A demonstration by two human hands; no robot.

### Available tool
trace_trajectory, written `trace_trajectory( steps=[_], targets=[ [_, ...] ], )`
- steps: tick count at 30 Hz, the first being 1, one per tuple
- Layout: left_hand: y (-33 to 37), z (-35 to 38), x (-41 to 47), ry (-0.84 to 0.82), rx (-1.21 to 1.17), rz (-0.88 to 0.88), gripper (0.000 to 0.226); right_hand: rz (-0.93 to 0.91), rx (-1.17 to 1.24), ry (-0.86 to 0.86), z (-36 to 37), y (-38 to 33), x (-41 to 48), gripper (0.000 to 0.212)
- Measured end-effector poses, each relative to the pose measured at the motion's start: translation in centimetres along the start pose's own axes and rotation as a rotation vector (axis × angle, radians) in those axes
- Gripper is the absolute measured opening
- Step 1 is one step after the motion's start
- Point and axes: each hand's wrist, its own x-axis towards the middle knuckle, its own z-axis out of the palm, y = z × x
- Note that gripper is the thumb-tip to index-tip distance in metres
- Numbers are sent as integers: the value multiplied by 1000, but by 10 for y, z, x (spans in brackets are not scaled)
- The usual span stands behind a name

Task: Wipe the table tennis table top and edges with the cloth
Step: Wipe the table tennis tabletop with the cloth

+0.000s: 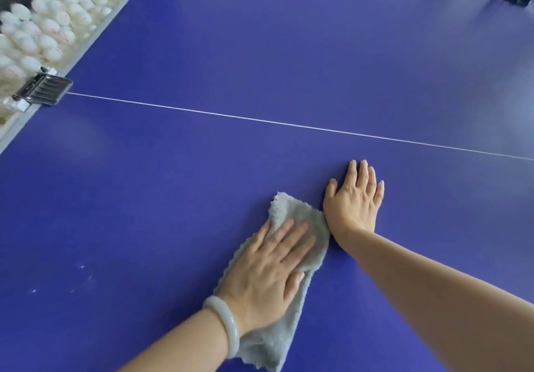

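Nearest, the left hand (265,276), a pale bangle (225,322) on its wrist, presses flat with straight fingers on the grey cloth (300,215), which lies spread on the blue surface (260,53). Just beside it the right hand (354,201) rests flat, fingers extended, grasping nothing, its heel touching the cloth's edge. Beyond runs the white centre line (260,120) — at its left end a metal clamp (43,88), then a tray of white balls (49,30) along the edge.

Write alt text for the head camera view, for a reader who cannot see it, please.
The left hand presses a grey cloth flat on the blue table tennis table, and the right hand lies flat on the bare top beside the cloth. A white line crosses the table beyond the hands; many white balls lie packed beside its left edge.
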Motion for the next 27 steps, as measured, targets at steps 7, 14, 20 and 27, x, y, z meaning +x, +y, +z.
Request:
trace_trajectory(
  steps=[7, 14, 20, 27],
  targets=[
    [-70, -11, 32, 57, -6, -591, 58, -2, -7, 5, 3, 0, 1, 64],
    [24, 6, -81, 32, -43, -408, 63, -12, 35, 17, 3, 1, 4, 64],
    [28, -3, -79, -72, -58, -454, 60, -210, -23, -74, -9, 7, -32, 60],
    [26, 5, -76, 11, -93, -459, 59, -425, -24, -138, 11, 12, -203, 58]
  ],
)
